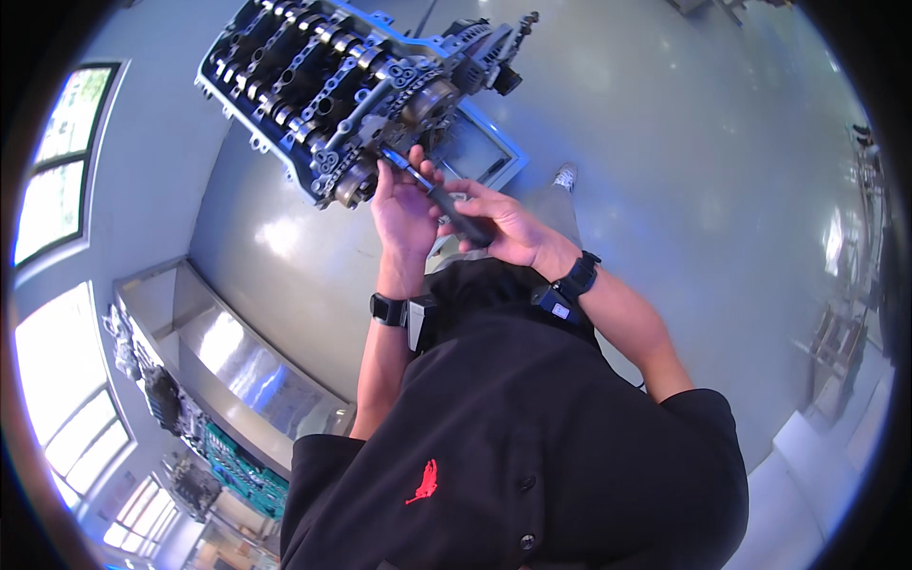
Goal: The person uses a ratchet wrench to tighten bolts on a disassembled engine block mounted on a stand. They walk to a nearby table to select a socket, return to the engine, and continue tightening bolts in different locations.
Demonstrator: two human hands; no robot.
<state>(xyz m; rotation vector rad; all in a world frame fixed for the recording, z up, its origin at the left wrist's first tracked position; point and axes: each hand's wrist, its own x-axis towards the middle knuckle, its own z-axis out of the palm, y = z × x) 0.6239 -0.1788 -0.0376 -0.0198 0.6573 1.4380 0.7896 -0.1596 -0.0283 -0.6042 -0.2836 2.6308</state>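
A hand tool with a thick black handle (463, 220) and a slim metal shaft (409, 169) slants up and left toward an engine cylinder head (313, 81). My right hand (508, 228) is closed round the handle. Cupped under the shaft, my left hand (407, 211) has its fingers curled about it, with the thumb close to the engine. The shaft's tip reaches the engine's front end between two camshaft sprockets, the upper one (430, 103) and the lower one (355, 183). What the tip touches is too small to tell. Camshafts (271, 100) lie exposed on top of the head.
A blue-framed stand (503, 157) shows below the engine, beside my shoe (565, 176). A long metal-topped bench (237, 351) stands at the left, with engine parts (161, 389) and a green part (242, 470) along it. Grey floor (684, 180) spreads to the right.
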